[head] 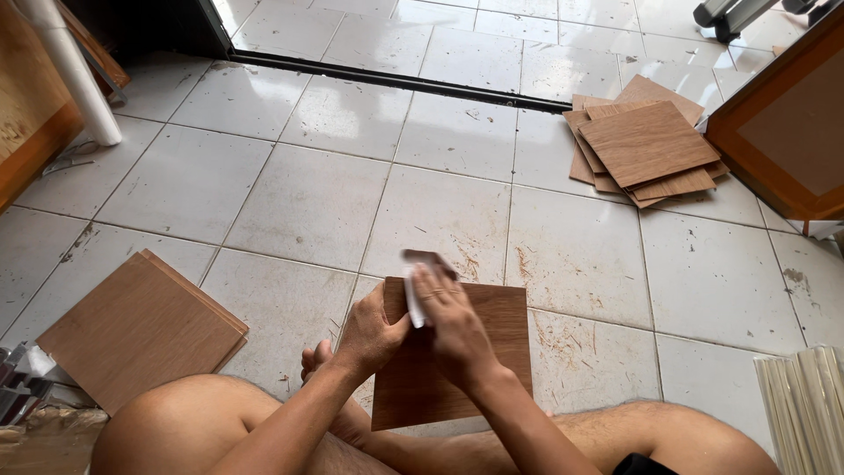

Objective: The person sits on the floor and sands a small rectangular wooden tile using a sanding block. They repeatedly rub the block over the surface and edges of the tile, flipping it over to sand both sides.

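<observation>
A square brown wooden board (492,352) leans up from the floor between my bare legs. My left hand (369,334) grips its left edge near the top corner. My right hand (453,321) presses a small folded piece of sandpaper (420,264), white on one side and dark on the other, against the board's top left corner. The sheet is blurred, and my fingers cover most of it.
A stack of similar boards (141,330) lies on the white tiled floor at my left. Another loose pile of boards (642,145) lies at the far right, next to an orange-framed panel (782,132). Pale strips (804,396) lie at the right edge. A white pipe (75,75) stands at the far left.
</observation>
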